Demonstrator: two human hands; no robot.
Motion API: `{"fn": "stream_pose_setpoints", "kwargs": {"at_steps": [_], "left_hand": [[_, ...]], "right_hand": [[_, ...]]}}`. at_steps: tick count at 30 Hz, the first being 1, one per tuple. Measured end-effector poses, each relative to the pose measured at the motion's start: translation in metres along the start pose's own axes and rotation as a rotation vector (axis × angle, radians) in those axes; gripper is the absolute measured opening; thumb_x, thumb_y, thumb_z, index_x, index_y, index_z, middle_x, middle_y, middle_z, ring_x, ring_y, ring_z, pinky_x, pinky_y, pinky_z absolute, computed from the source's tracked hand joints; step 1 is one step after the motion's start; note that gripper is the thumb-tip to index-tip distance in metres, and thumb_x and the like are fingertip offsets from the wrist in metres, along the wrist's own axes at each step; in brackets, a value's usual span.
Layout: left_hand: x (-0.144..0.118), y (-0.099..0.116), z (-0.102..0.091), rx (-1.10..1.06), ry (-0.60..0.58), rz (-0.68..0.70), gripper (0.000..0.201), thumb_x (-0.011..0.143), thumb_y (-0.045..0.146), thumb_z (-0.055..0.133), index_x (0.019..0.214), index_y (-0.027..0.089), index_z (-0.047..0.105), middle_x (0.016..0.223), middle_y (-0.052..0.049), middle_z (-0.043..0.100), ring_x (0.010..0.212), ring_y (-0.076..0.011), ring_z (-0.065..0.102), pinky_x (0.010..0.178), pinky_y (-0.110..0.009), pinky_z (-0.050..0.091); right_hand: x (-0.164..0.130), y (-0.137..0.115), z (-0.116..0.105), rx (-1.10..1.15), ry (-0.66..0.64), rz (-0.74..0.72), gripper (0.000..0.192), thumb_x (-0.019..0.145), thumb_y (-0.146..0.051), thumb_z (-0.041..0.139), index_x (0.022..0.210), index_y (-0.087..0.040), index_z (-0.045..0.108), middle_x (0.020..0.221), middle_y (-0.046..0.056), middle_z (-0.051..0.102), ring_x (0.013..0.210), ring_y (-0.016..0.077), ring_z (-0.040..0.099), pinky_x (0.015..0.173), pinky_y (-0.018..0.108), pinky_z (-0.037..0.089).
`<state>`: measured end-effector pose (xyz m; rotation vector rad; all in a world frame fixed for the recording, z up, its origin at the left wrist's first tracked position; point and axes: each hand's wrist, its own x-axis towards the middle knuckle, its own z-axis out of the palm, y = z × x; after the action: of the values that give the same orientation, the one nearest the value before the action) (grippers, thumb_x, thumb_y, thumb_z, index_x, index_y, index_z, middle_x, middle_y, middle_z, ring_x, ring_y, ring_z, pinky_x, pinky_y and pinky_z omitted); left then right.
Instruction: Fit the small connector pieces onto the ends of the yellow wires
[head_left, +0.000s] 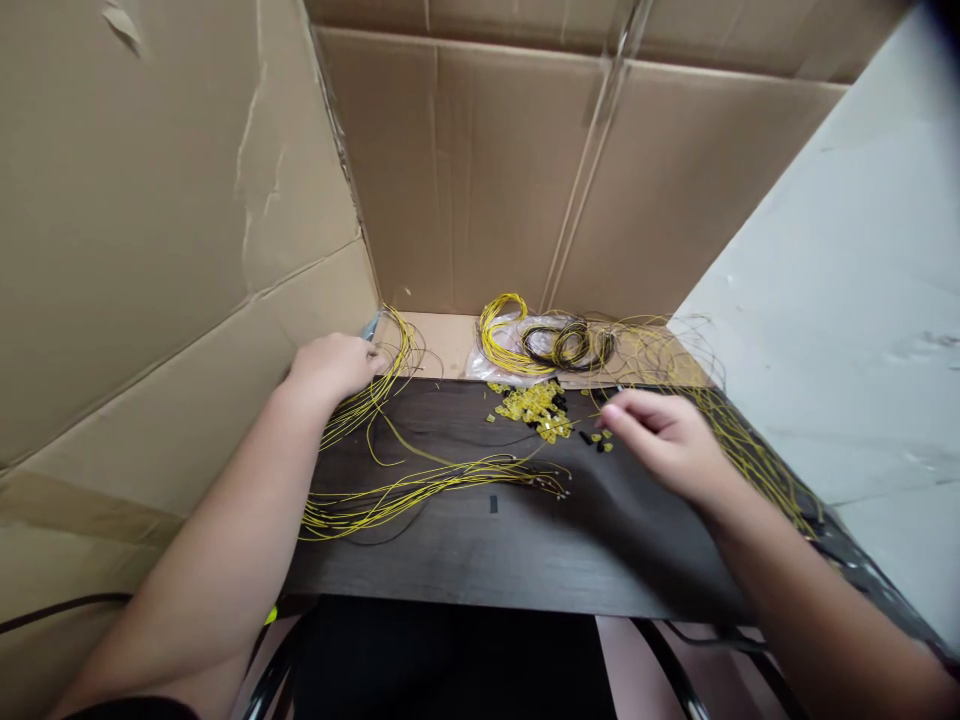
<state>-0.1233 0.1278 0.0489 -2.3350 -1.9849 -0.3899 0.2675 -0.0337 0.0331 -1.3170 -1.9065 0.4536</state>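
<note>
At the left back of the dark table, my left hand is closed beside a hanging bundle of yellow wires; its fingers are mostly hidden. My right hand is pinched above the table on the right, with a thin yellow wire at its fingertips. Just left of those fingertips lies a heap of small yellow plastic pieces. A few black pieces lie among and beside them. Closer to me, a bundle of yellow wires stretches across the table, its metal-tipped ends pointing right.
Coiled yellow wire and coiled black wire rest on a clear plastic bag at the back. More loose wires run along the right edge. Cardboard walls enclose the back and left; a white wall stands right.
</note>
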Motion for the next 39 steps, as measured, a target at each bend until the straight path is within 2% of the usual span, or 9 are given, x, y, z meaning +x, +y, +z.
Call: {"fn": "stream_pose_setpoints", "kwargs": {"at_steps": [3,6,9,12,15,20,25,32,39], "left_hand": [[-0.016,0.026,-0.006,-0.009,0.035,0.046,0.031,0.082,0.049,0.059,0.079,0.023,0.076,0.074,-0.011,0.068,0.078,-0.0286,0.064,0.074,-0.041,0.049],[-0.046,0.077,-0.009,-0.234,0.122,0.284,0.040,0.096,0.046,0.042,0.104,0.021,0.073,0.095,-0.010,0.070,0.088,-0.0237,0.064,0.080,-0.038,0.049],[-0.080,0.126,-0.001,-0.638,-0.097,0.510,0.040,0.099,0.046,0.042,0.126,0.024,0.061,0.118,-0.008,0.068,0.102,-0.0207,0.064,0.089,-0.034,0.049],[-0.101,0.147,0.015,-0.777,-0.332,0.561,0.033,0.100,0.042,0.043,0.121,0.022,0.059,0.114,-0.008,0.070,0.099,-0.0203,0.066,0.085,-0.033,0.050],[-0.104,0.145,0.026,-0.640,-0.376,0.520,0.032,0.101,0.044,0.041,0.102,0.020,0.061,0.100,-0.007,0.072,0.088,-0.0220,0.067,0.074,-0.032,0.048],[-0.100,0.131,0.032,-0.387,-0.259,0.570,0.042,0.100,0.052,0.039,0.088,0.019,0.062,0.087,-0.006,0.071,0.080,-0.0219,0.067,0.067,-0.030,0.043],[-0.096,0.118,0.039,-0.432,-0.180,0.618,0.032,0.103,0.036,0.037,0.097,0.020,0.064,0.088,-0.003,0.070,0.081,-0.0160,0.066,0.073,-0.027,0.045],[-0.091,0.112,0.043,-0.420,-0.082,0.614,0.030,0.102,0.035,0.040,0.094,0.018,0.065,0.086,-0.002,0.069,0.076,-0.0142,0.063,0.071,-0.028,0.044],[-0.100,0.128,0.041,-0.461,-0.122,0.692,0.040,0.099,0.041,0.047,0.131,0.019,0.050,0.117,-0.009,0.063,0.107,-0.0245,0.059,0.095,-0.042,0.047]], "right_hand": [[0.007,-0.012,0.035,-0.103,-0.125,-0.116,0.032,0.097,-0.038,0.052,0.076,-0.017,0.063,0.057,-0.002,0.054,0.052,0.0089,0.046,0.052,0.023,0.032],[0.013,-0.016,0.061,-0.194,-0.139,-0.177,0.033,0.098,-0.036,0.049,0.072,-0.018,0.058,0.055,-0.003,0.050,0.049,0.0079,0.042,0.052,0.022,0.029],[0.016,-0.014,0.076,-0.262,-0.105,-0.233,0.025,0.096,-0.029,0.048,0.075,-0.018,0.058,0.059,-0.001,0.056,0.050,0.0090,0.046,0.052,0.022,0.029],[0.016,-0.010,0.085,-0.278,-0.111,-0.273,0.013,0.092,-0.021,0.050,0.089,-0.018,0.062,0.072,0.003,0.066,0.057,0.0113,0.056,0.055,0.022,0.033],[0.014,-0.003,0.088,-0.281,-0.155,-0.298,0.012,0.090,-0.017,0.050,0.093,-0.019,0.062,0.074,0.003,0.068,0.061,0.0129,0.059,0.057,0.022,0.034],[0.010,0.009,0.087,-0.237,-0.131,-0.272,0.015,0.096,-0.022,0.050,0.086,-0.019,0.060,0.071,0.002,0.066,0.061,0.0121,0.059,0.057,0.022,0.036],[0.005,0.020,0.084,-0.179,-0.043,-0.253,0.019,0.099,-0.027,0.048,0.088,-0.019,0.061,0.069,0.001,0.063,0.060,0.0114,0.056,0.059,0.023,0.039],[-0.001,0.025,0.083,-0.082,0.089,-0.221,0.016,0.098,-0.025,0.051,0.090,-0.018,0.062,0.070,0.001,0.064,0.060,0.0107,0.057,0.060,0.022,0.041],[-0.004,0.029,0.096,-0.172,0.060,-0.303,0.014,0.098,-0.022,0.050,0.090,-0.017,0.061,0.067,0.001,0.061,0.058,0.0108,0.054,0.059,0.022,0.039]]}}
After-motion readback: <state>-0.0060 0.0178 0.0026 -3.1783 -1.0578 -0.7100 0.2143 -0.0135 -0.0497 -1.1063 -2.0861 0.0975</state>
